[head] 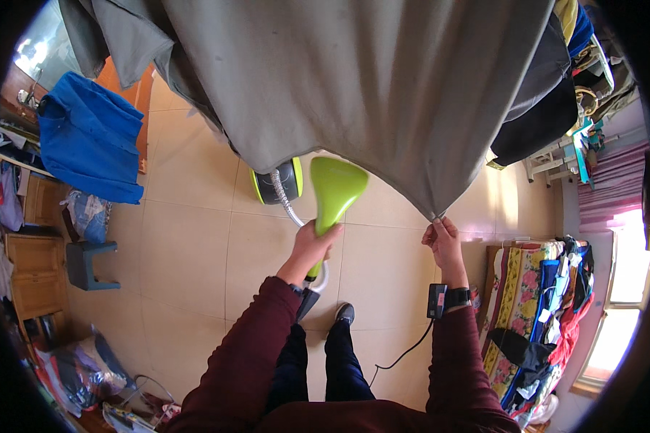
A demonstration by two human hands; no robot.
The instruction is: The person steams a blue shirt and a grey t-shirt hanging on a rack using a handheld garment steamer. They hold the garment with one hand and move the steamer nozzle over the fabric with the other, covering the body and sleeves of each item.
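My left hand (310,248) grips the handle of a lime-green garment steamer head (336,187), whose wide end points up just below the hem of a hanging grey cloth (325,81). Between finger and thumb, my right hand (443,241) pinches the cloth's lower right corner and draws it down to a point. A pale ribbed hose (284,197) runs from the steamer's dark grey and green base (273,181) on the floor towards my left hand. The cloth's hem hides part of that base. Both wrists carry strapped black devices.
A blue garment (92,138) hangs at the left, above a dark plastic stool (91,264). Wooden cabinets (35,273) line that side. On the right, a bed with floral bedding (517,319) bears heaped clothes. A black cable (406,362) hangs from my right wrist device.
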